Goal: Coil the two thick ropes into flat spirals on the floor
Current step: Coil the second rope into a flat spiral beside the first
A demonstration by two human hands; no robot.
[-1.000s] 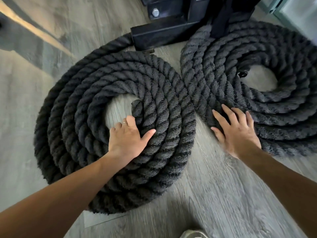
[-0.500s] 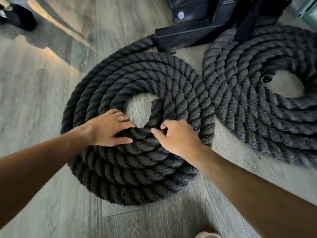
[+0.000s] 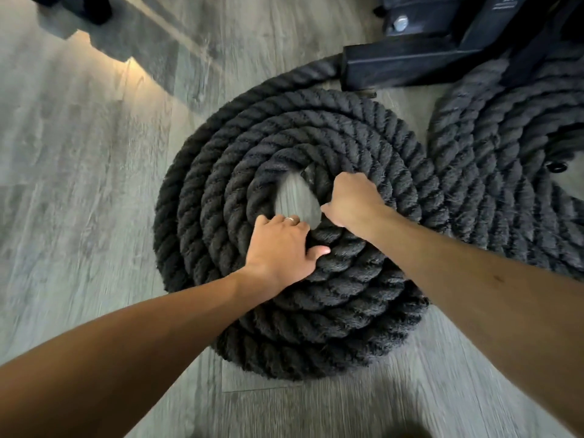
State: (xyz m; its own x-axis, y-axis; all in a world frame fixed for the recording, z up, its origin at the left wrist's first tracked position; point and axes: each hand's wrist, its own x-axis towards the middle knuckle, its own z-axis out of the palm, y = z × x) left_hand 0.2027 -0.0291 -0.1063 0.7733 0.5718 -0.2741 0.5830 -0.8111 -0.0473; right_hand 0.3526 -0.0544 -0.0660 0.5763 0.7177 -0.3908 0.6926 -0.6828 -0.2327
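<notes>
- Rope on the left, the near coil, lies as a flat spiral on the floor, its outer turn running up to the black frame foot, with a small bare gap left at its centre.
- Second coil lies just beside it to the right, touching at the rims and partly cut off by the edge of view.
- My left hand rests on the inner turns at the near edge of the gap, fingers curled over the rope and thumb spread along it; I judge it pins those turns so they do not slide.
- My right hand has its grip closed round the innermost turn near the rope's end, likely to tuck that end inward and close the gap.
- Both spirals look nearly done; I judge only this centre needs tightening.
</notes>
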